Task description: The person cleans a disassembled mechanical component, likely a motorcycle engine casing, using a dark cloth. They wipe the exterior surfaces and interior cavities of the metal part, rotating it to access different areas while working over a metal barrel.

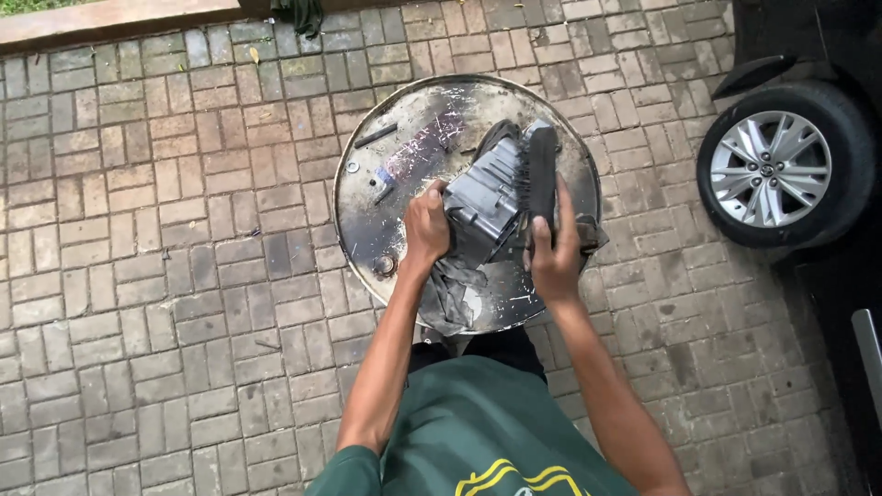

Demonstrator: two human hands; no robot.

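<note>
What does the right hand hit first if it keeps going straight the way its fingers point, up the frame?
The right hand already grips the black brush-like part standing against the dark plastic housing. Past that comes the drum top's far rim, then brick paving. Depth is unclear.

A dull silver-grey drum top (367, 230) is seen, streaked with white scratches and smudged with a purplish patch. A dark grey plastic box (482, 197) and a black strip (542, 174) are shown on it, with a grey rag (455, 285) below. The paving (165, 276) is laid in grey-brown bricks in a staggered pattern, darkened in places. A dark green shirt (478, 432) with yellow lines is worn. A black tyre (850, 119) with a silver spoked wheel (770, 168) is seen.
</note>
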